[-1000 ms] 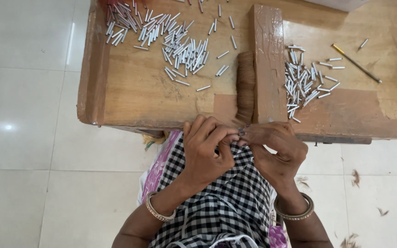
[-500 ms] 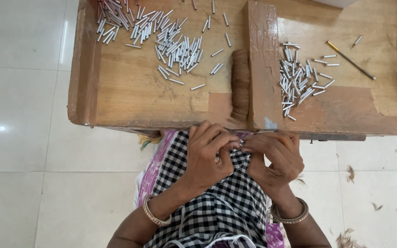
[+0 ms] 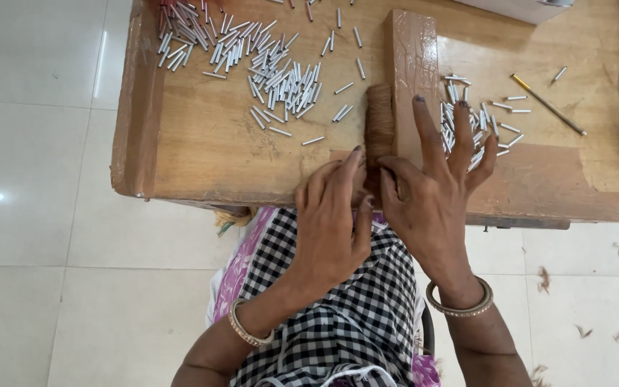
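Overhead, in the head view, we kept both hands at the near edge of the wooden tray (image 3: 202, 150). Our left hand (image 3: 331, 222) lay curled, fingertips touching the foot of the brown bundle of fibres (image 3: 379, 122); how firmly it gripped we could not tell. Our right hand (image 3: 431, 193) pinched the bundle's lower end between thumb and forefinger, the other fingers spread over the upright wooden block (image 3: 413, 68). The bundle lay against the block's left side. Small metal tubes (image 3: 281, 79) lay scattered left of it, a smaller heap (image 3: 476, 118) right of the block, and a thin pencil-like rod (image 3: 547, 104) beyond.
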